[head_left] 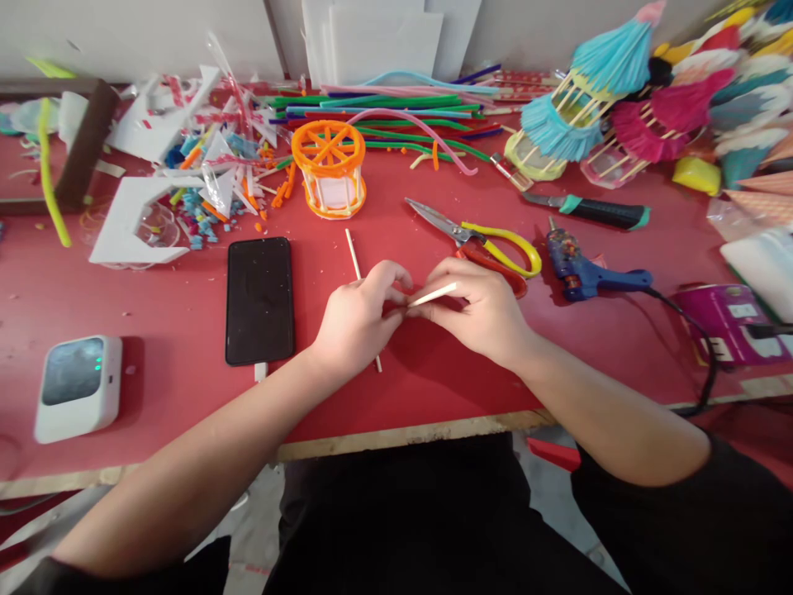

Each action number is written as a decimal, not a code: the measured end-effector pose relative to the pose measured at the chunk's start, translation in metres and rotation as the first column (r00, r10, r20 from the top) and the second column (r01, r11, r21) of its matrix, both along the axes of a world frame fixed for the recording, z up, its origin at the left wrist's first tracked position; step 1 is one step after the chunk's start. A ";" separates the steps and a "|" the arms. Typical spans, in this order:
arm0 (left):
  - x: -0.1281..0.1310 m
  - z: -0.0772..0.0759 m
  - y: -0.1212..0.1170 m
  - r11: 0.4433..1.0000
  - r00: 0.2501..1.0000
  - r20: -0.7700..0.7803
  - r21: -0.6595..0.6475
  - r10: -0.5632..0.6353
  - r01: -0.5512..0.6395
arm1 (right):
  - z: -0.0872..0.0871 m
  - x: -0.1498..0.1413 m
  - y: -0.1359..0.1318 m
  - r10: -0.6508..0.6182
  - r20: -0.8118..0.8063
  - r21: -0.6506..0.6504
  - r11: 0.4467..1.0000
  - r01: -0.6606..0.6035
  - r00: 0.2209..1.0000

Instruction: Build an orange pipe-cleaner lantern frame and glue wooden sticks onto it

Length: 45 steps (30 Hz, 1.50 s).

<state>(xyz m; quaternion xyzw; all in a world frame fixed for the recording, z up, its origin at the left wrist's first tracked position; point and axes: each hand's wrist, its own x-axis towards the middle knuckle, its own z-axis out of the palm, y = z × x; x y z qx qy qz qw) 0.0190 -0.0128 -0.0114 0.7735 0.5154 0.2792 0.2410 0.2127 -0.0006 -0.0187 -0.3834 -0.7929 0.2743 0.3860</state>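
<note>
Both hands meet over the middle of the red table point(173, 388). My left hand point(358, 318) is closed, its fingers pinching at a short pale wooden stick point(434, 294). My right hand point(480, 310) is closed too and holds that same stick, which pokes out to the left between its fingers. A longer thin wooden stick point(353, 256) lies on the table and runs under my left hand. Just beyond the hands stands a small orange and white lantern frame point(330, 168).
A black phone point(258, 299) lies left of my hands, a white device point(78, 387) further left. Yellow-handled scissors point(483, 240), a blue glue gun point(582, 268) with cord and a knife point(595, 211) lie right. Coloured tubes point(396, 107), scraps and finished tasselled lanterns point(595, 91) crowd the back.
</note>
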 end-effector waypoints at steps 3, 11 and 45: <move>0.000 -0.001 0.000 1.000 1.000 0.019 -0.012 -0.008 0.008 | 0.000 -0.002 0.000 0.010 -0.010 0.038 0.999 -0.010 1.000; 0.001 -0.003 0.000 1.000 1.000 0.010 -0.016 -0.025 0.026 | 0.002 0.001 0.001 0.027 0.090 0.160 0.986 -0.041 0.996; 0.002 -0.005 0.005 0.989 0.975 0.224 -0.146 0.009 0.025 | 0.052 0.078 0.019 -0.387 0.653 0.166 0.912 0.376 0.651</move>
